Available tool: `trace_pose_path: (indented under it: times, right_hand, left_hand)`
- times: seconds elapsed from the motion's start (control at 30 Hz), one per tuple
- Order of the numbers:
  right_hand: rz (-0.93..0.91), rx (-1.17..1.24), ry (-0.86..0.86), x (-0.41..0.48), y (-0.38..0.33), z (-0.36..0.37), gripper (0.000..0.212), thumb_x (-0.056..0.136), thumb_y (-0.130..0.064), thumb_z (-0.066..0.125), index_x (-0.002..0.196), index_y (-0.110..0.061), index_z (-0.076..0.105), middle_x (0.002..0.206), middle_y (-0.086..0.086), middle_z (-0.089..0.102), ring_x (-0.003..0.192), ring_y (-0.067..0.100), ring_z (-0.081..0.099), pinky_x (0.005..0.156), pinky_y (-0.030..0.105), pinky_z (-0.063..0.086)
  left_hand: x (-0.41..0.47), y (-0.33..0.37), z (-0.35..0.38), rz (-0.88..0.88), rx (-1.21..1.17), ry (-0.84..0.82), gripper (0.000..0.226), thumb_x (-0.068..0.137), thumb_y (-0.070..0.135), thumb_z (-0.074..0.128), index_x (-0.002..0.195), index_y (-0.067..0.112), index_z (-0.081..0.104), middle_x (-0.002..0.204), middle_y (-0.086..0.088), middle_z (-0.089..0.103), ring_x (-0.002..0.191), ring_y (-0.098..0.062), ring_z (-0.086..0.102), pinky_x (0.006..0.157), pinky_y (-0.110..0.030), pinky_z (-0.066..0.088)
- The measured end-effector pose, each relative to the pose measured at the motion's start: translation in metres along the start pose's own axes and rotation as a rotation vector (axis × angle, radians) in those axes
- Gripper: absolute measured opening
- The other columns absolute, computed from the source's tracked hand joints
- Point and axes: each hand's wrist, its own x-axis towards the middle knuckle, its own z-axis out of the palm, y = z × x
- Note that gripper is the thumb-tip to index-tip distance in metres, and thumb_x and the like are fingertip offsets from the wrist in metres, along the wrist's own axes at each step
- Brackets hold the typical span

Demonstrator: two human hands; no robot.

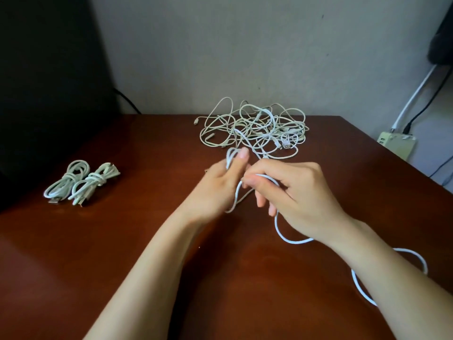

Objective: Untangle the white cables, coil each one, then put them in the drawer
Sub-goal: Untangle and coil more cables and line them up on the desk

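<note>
Left grip point(220, 187) is clenched round a few short loops of the white cable point(278, 228), thumb up against them, while the right grip point(299, 200) pinches the next length just beside it. Light, limp stuff by the look of it, likely to spring open, so I'd hold it where the loops cross, not by the plug ends. The slack trails under the right wrist and off the near edge of the surface point(122, 241). Behind the hands lies the tangled pile point(255, 128), close to the wall point(220, 57), and one strand seems to run back into it. Two coiled bundles point(78, 184) sit well apart on the left. Dark polished wood, so cable should slide easily. A power strip point(394, 143) sits beyond the right edge, and there's no drawer in view
</note>
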Motion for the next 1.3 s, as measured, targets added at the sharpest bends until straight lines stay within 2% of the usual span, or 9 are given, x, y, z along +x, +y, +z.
trace_pose_path:
  times: [0.17, 0.3, 0.4, 0.5, 0.6, 0.73, 0.9, 1.03, 1.3]
  right_hand:
    - [-0.014, 0.035, 0.072, 0.002, -0.002, -0.003, 0.014, 0.091, -0.021, 0.055, 0.079, -0.025, 0.06, 0.06, -0.002, 0.055, 0.04, 0.006, 0.051, 0.047, 0.016, 0.041]
    - [0.084, 0.039, 0.186, 0.003, 0.0, -0.007, 0.016, 0.09, -0.024, 0.063, 0.074, -0.021, 0.064, 0.056, -0.001, 0.055, 0.038, 0.01, 0.051, 0.045, 0.013, 0.039]
    - [0.169, 0.017, 0.281, 0.004, 0.006, -0.007, 0.018, 0.085, -0.03, 0.068, 0.073, -0.017, 0.067, 0.056, -0.001, 0.058, 0.038, 0.014, 0.051, 0.039, 0.027, 0.043]
    - [0.215, 0.024, 0.355, 0.004, 0.009, -0.008, 0.016, 0.08, -0.037, 0.07, 0.073, -0.025, 0.063, 0.06, -0.002, 0.06, 0.039, 0.015, 0.054, 0.038, 0.031, 0.043]
    - [0.204, 0.001, 0.372, 0.005, 0.01, -0.008, 0.017, 0.081, -0.03, 0.071, 0.073, -0.02, 0.061, 0.06, -0.001, 0.06, 0.037, 0.013, 0.053, 0.036, 0.02, 0.04]
    - [0.221, -0.015, 0.36, 0.004, 0.014, -0.008, 0.023, 0.082, -0.033, 0.071, 0.07, -0.016, 0.06, 0.049, 0.003, 0.055, 0.036, 0.016, 0.05, 0.043, 0.035, 0.043]
    - [0.191, -0.049, 0.339, 0.003, 0.013, -0.007, 0.031, 0.082, -0.032, 0.072, 0.067, -0.007, 0.061, 0.052, -0.001, 0.056, 0.04, 0.005, 0.055, 0.045, 0.03, 0.043]
    - [0.148, -0.194, 0.366, 0.003, 0.018, -0.008, 0.034, 0.08, -0.041, 0.069, 0.067, -0.011, 0.064, 0.054, -0.004, 0.053, 0.05, 0.008, 0.044, 0.051, 0.017, 0.034]
    - [0.32, -0.074, 0.263, 0.007, 0.018, -0.01, 0.033, 0.073, -0.052, 0.07, 0.069, -0.02, 0.064, 0.062, -0.003, 0.055, 0.046, 0.009, 0.048, 0.047, 0.019, 0.038]
  left_hand:
    - [-0.009, 0.007, 0.017, -0.061, -0.011, -0.138, 0.044, 0.103, 0.02, 0.033, 0.062, 0.014, 0.047, 0.069, -0.005, 0.052, 0.061, -0.015, 0.046, 0.05, -0.023, 0.039]
    - [-0.005, 0.007, 0.026, -0.239, -0.3, -0.191, 0.058, 0.089, 0.067, 0.026, 0.061, 0.022, 0.046, 0.068, -0.004, 0.042, 0.053, -0.01, 0.03, 0.044, -0.017, 0.029]
    - [-0.003, 0.01, 0.025, -0.267, -0.476, -0.275, 0.07, 0.07, 0.078, 0.019, 0.072, 0.018, 0.054, 0.062, 0.001, 0.037, 0.047, -0.007, 0.026, 0.04, -0.016, 0.025]
    - [-0.003, 0.013, 0.025, -0.269, -0.486, -0.303, 0.074, 0.065, 0.079, 0.023, 0.086, 0.015, 0.056, 0.063, 0.004, 0.035, 0.045, -0.004, 0.025, 0.04, -0.015, 0.025]
    - [-0.006, 0.015, 0.026, -0.204, -0.427, -0.279, 0.051, 0.079, 0.071, 0.046, 0.083, 0.021, 0.057, 0.068, 0.003, 0.028, 0.051, -0.005, 0.022, 0.044, -0.013, 0.022]
    - [-0.009, 0.013, 0.022, -0.114, -0.365, -0.314, 0.01, 0.082, 0.029, 0.06, 0.085, 0.019, 0.061, 0.07, 0.001, 0.03, 0.052, -0.003, 0.026, 0.046, -0.014, 0.023]
    - [-0.009, 0.014, 0.018, -0.186, -0.471, -0.376, 0.021, 0.068, -0.002, 0.048, 0.082, 0.013, 0.052, 0.068, 0.003, 0.039, 0.051, -0.006, 0.027, 0.044, -0.017, 0.019]
    - [-0.008, 0.013, 0.017, -0.239, -0.533, -0.402, 0.012, 0.075, 0.008, 0.05, 0.087, 0.01, 0.053, 0.072, 0.002, 0.046, 0.053, -0.006, 0.033, 0.043, -0.015, 0.021]
    - [-0.008, 0.011, 0.02, -0.147, -0.325, -0.307, 0.02, 0.089, 0.025, 0.05, 0.082, 0.014, 0.066, 0.074, -0.009, 0.04, 0.061, -0.007, 0.034, 0.045, -0.014, 0.026]
